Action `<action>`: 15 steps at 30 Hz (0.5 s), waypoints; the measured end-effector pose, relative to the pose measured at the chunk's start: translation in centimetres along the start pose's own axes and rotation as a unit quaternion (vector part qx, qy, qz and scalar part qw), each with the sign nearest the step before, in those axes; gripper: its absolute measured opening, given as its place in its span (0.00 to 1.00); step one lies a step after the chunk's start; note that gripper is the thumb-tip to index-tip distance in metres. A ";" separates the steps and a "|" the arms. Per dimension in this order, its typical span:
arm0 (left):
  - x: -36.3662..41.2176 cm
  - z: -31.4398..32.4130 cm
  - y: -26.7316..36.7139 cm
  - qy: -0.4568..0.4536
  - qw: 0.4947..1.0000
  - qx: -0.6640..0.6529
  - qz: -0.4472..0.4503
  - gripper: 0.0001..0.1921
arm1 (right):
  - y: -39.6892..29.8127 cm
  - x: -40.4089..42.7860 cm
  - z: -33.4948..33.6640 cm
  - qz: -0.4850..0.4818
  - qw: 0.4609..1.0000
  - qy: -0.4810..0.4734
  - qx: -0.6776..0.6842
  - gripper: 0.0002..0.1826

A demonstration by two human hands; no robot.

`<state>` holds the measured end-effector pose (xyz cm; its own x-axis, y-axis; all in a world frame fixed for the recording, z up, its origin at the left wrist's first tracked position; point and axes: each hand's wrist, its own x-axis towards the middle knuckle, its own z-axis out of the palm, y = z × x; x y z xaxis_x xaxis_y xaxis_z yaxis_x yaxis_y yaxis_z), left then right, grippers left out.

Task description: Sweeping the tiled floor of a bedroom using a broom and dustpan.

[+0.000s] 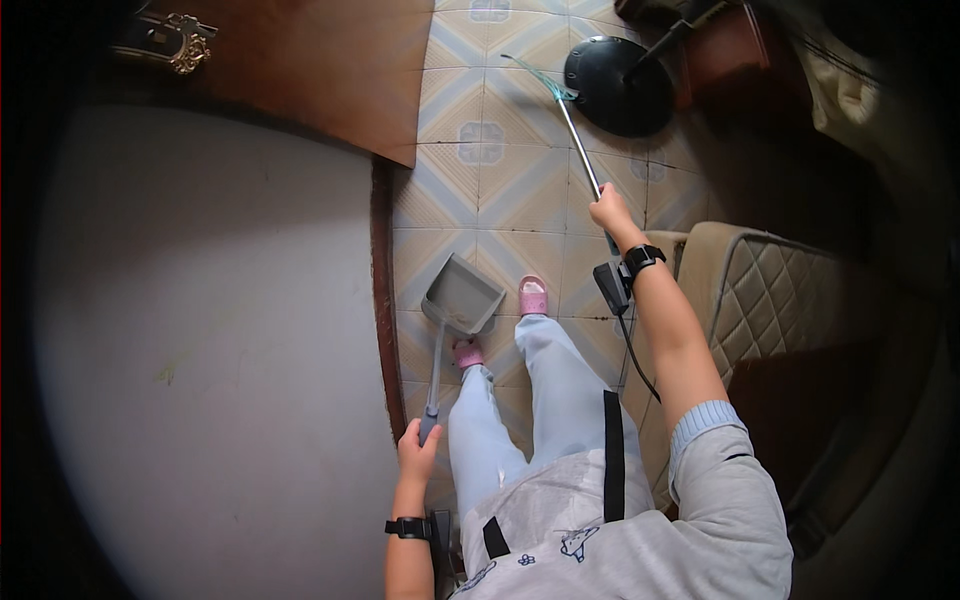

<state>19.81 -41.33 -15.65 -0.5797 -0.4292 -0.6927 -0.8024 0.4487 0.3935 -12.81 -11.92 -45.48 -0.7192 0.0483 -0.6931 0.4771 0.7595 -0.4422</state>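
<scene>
My left hand (418, 448) grips the handle of a long-handled grey dustpan (465, 296), whose pan rests on the tiled floor in front of my left foot. Farther forward, my right hand (613, 210) is closed around the metal stick of a broom (577, 142). The broom's green head (551, 82) reaches out to the left edge of a round black stand base (619, 86). Whether the head touches the base I cannot tell. Some small debris seems to lie in the pan, too small to name.
A white wall (217, 322) with a dark skirting edge runs along the left. Brown wooden furniture (322, 67) stands at the upper left. To the right is a quilted, cream-coloured padded seat (765, 292). My feet wear pink slippers (533, 300) on patterned tiles.
</scene>
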 end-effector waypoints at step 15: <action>-1.3 1.1 -2.2 -0.017 0.991 -0.087 -0.097 0.14 | 17.3 -14.5 8.6 -0.058 0.985 -0.147 0.075 0.35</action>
<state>22.49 -40.93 -16.27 -0.4091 -0.4655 -0.7848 -0.9125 0.2166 0.3471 10.19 -5.06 -48.00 -0.6067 -0.2399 -0.7578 0.4855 0.6430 -0.5923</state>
